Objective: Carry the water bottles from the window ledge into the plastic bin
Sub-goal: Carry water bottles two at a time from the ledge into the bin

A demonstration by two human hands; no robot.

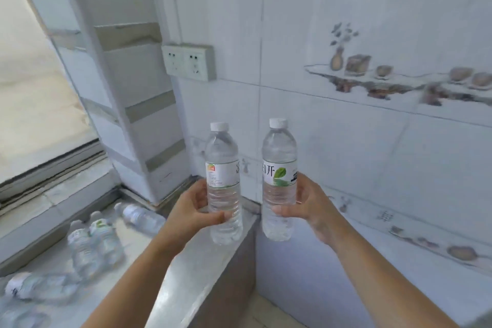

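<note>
more water bottles [93, 245] lie loose on the window ledge [170, 282], while the left hand [191, 210] and right hand [310, 204] each wrap a full, upright bottle [223, 189] [279, 186] mid-body, likely weighty, thin-walled and slick, so grasping the ribbed waist suits.

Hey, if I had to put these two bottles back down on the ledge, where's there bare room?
Free: the near strip of the ledge along its front edge, under the left hand and forearm. Also the back corner by the white pillar. Crowded: the left part, where loose bottles lie scattered.
</note>
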